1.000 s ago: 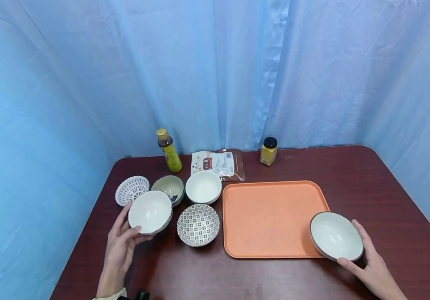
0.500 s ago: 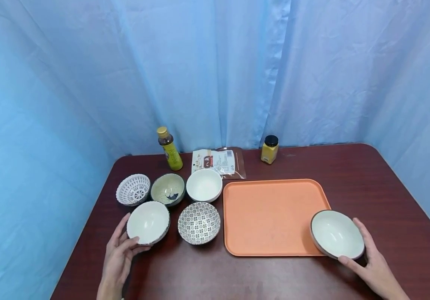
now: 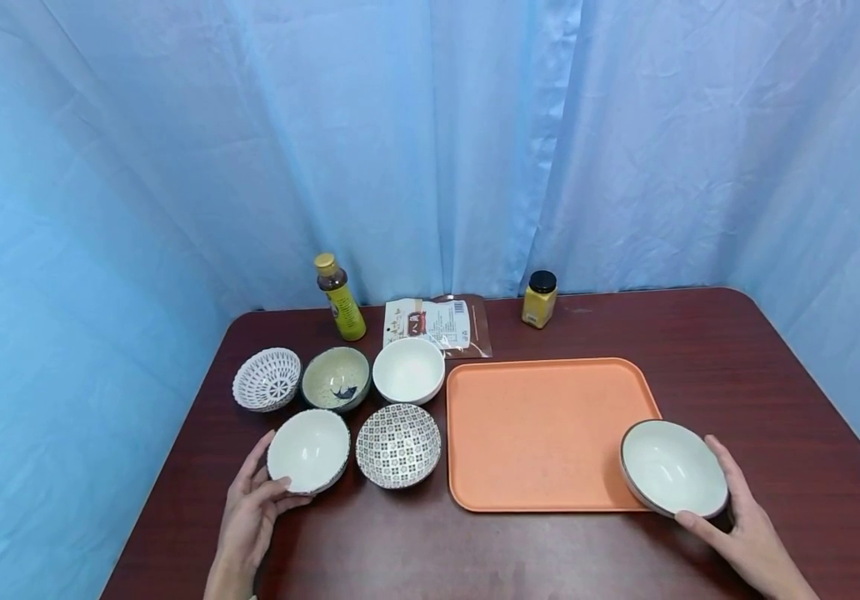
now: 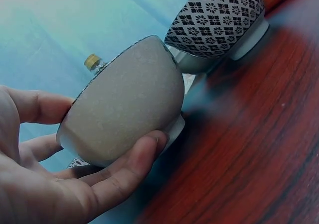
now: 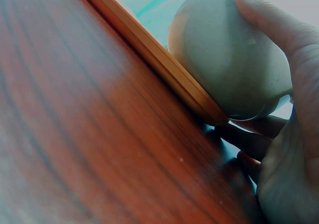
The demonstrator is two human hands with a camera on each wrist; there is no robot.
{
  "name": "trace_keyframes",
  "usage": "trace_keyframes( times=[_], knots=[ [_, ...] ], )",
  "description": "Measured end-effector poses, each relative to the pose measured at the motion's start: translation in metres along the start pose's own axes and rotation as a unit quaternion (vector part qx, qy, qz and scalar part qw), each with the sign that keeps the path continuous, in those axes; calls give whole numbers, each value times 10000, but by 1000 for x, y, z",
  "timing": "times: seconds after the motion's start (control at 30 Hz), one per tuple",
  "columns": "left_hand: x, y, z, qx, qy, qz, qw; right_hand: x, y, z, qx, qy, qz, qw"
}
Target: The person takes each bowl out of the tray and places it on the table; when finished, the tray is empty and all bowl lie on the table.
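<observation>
My left hand (image 3: 250, 508) grips a white bowl (image 3: 308, 451) with a dark-edged rim, thumb at its near side and fingers along its left. In the left wrist view this bowl (image 4: 124, 99) shows a plain pale outer wall; whether its foot touches the table cannot be told. Just right of it stands a bowl with a dark flower pattern (image 3: 398, 447). At the far side, my right hand (image 3: 748, 529) holds a pale bowl with a brown rim (image 3: 673, 468) over the front right corner of the orange tray (image 3: 550, 437). The right wrist view shows its rounded side (image 5: 229, 55) close to the tray edge.
Behind the left bowl stand a lattice-patterned bowl (image 3: 268, 380), a greenish bowl with a blue motif (image 3: 336, 379) and a white bowl (image 3: 408, 372). A yellow-capped bottle (image 3: 342, 302), a food packet (image 3: 437, 323) and a black-lidded jar (image 3: 539, 300) line the back.
My left hand has brought its bowl toward the front, away from the back row, then slightly right beside the flower-patterned bowl. The right hand and its bowl stay in place.
</observation>
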State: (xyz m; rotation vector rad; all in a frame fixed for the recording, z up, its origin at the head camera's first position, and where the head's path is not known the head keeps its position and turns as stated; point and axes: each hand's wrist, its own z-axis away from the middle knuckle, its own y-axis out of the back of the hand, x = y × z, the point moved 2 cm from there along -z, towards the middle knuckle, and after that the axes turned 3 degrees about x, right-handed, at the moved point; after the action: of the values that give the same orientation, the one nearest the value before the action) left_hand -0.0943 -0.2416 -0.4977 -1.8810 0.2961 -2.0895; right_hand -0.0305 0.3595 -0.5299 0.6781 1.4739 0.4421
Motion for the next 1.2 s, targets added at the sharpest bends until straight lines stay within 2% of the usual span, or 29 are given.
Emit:
trace_keyframes(
  times=[0.27,0.47,0.67,0.77,0.97,1.07,1.2],
  knots=[
    [-5,-1,0,116,170,-130,9997,0,1,1,47,135,-45,9999],
    [-7,-5,0,156,249,-212,9993,0,3,2,19,90,-23,10000],
    [-4,-9,0,195,392,-701,9966,1,4,2,-49,-20,2,10000],
    [-1,-9,0,293,607,-1191,9906,0,4,2,-63,-11,-1,10000],
    [8,-8,2,431,1036,-2200,9690,-2,3,2,-25,55,19,10000],
    [17,-7,4,502,1010,-2555,9602,-2,3,1,-58,11,57,10000],
    [34,-8,4,595,828,-2975,9493,-2,3,1,-73,-26,65,9999]
  ],
)
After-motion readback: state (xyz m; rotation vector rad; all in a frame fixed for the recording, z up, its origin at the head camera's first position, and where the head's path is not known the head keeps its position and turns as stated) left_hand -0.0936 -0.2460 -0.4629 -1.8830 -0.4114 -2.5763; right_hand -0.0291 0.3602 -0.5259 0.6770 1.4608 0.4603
